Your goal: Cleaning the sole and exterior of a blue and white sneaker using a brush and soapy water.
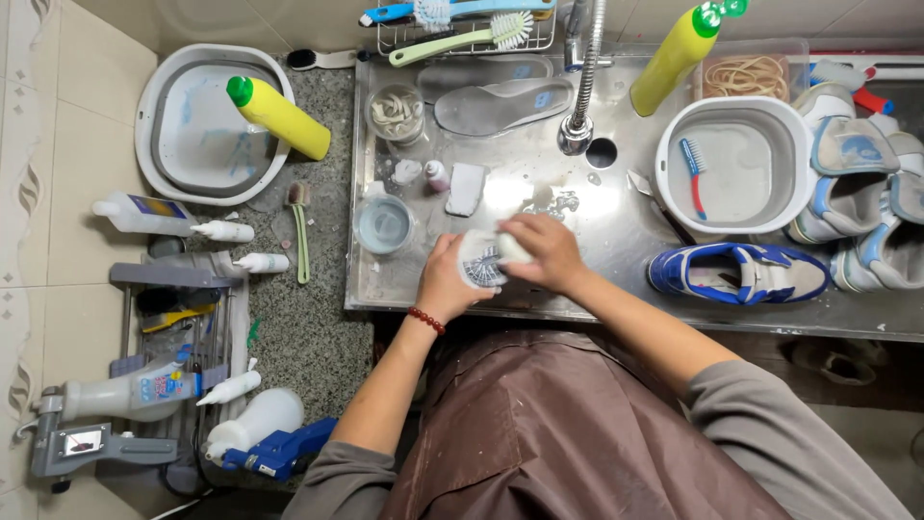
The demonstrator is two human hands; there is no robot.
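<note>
Both my hands meet over the steel sink (616, 241): left hand (445, 279) grips a white shoe (481, 260), right hand (544, 250) clamps its far end.

You are standing at a shoe-cleaning wash station: a wet stainless-steel worktop (616, 231) with a chrome tap (583, 87). Around you lie blue-and-white sneakers (739, 273), grey insoles (500, 104), scrubbing brushes (462, 40), yellow detergent bottles (279, 117) and white plastic basins (736, 164).
</note>
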